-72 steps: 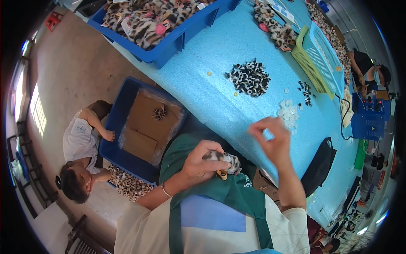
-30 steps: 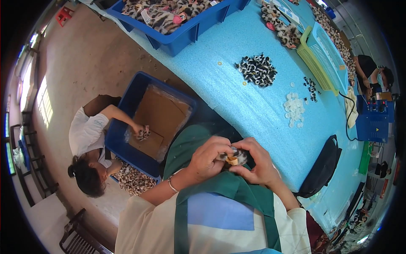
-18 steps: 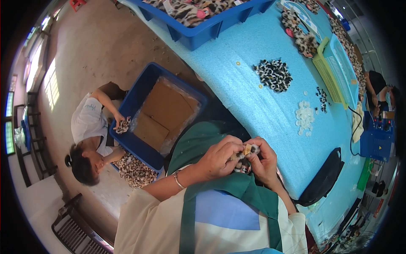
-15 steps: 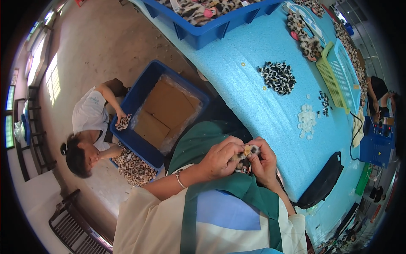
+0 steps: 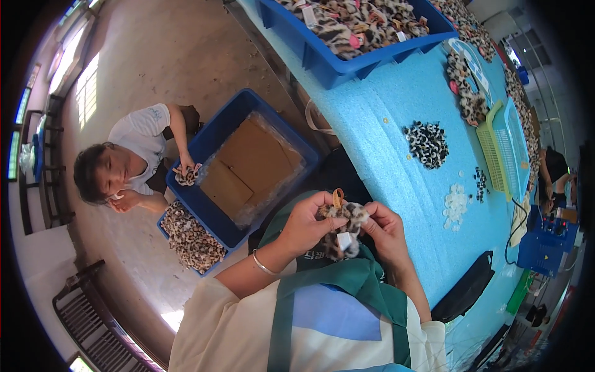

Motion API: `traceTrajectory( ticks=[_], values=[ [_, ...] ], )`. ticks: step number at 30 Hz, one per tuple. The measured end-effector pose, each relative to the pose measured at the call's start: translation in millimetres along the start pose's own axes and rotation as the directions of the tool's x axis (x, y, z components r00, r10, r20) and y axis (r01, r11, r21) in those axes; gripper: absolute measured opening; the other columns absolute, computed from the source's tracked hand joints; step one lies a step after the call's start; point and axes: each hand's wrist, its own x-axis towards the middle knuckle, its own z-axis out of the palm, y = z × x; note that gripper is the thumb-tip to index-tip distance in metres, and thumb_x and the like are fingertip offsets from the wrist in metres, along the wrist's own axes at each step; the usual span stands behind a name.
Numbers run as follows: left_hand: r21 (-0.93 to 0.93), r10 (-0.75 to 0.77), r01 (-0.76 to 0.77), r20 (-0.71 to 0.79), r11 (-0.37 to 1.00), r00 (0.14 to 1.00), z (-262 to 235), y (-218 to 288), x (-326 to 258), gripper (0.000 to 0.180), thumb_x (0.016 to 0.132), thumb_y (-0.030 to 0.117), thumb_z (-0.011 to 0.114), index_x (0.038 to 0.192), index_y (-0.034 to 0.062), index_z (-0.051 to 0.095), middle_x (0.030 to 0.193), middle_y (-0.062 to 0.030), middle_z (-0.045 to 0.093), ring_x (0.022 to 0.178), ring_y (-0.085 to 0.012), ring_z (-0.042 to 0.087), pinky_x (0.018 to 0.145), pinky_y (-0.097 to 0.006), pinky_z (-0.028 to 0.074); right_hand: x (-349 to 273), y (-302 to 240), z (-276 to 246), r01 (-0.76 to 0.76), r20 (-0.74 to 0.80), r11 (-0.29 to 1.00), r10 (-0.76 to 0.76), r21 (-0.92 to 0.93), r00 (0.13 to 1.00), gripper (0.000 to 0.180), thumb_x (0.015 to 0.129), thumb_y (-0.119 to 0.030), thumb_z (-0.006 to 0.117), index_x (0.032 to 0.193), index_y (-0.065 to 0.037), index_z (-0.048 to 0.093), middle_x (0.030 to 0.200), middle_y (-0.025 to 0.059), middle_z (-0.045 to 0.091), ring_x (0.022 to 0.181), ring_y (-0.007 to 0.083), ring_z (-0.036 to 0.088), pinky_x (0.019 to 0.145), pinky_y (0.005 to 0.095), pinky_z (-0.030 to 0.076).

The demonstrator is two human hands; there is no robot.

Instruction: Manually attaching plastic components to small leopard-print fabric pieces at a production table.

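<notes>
Both my hands hold a small leopard-print plush piece (image 5: 351, 212) in front of my apron. It has a tan loop (image 5: 338, 197) sticking up and a white label (image 5: 344, 240). My left hand (image 5: 310, 226) pinches its left side, thumb across the front. At its right edge, my right hand (image 5: 385, 230) grips the fur between thumb and fingers. The plush's back is hidden. To the right on the blue-covered table (image 5: 390, 186) lie a pile of black-and-white round parts (image 5: 426, 146), clear discs (image 5: 455, 208) and small black pieces (image 5: 480, 184).
A blue tray (image 5: 347, 69) of plush pieces stands at the table's far end. Baskets (image 5: 489, 149), a black bag (image 5: 466, 288) and a blue machine (image 5: 548, 242) are to the right. At left, a person (image 5: 139, 142) holds a plush piece beside a cardboard-lined blue bin (image 5: 207, 214).
The plush has come up and turned in my hands, now showing its loop and white label. My view has shifted slightly. The person at left has raised their head, one hand near it.
</notes>
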Motion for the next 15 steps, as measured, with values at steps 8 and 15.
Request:
traceTrajectory(
  ticks=[8,15],
  values=[
    [-0.43,-0.307,0.398,0.268,0.81,0.913,-4.5,21.6,-1.4,0.022,0.085,0.015,0.068,0.099,0.0052,0.054,0.093,0.0,0.058,0.085,-0.0085,0.056,0.078,-0.024,0.046,25.0,-6.6,4.7,0.139,0.039,0.983,-0.135,-0.118,0.99,0.003,0.091,-0.002,0.052,0.091,-0.003,0.055,0.083,-0.0021,0.054,0.077,0.0042,0.05,0.07,0.0193,0.041],
    [-0.443,-0.331,0.311,0.034,0.841,0.943,-6.7,10.3,-2.0,0.016,0.09,0.013,0.062,0.102,0.0044,0.056,0.095,-0.003,0.062,0.088,-0.0118,0.06,0.081,-0.027,0.048,24.7,-32.7,9.6,0.235,-0.153,0.862,-0.333,-0.449,0.93,0.011,0.088,-0.003,0.059,0.098,-0.002,0.064,0.088,0.0042,0.059,0.079,0.0127,0.056,0.07,0.025,0.044]
  ],
)
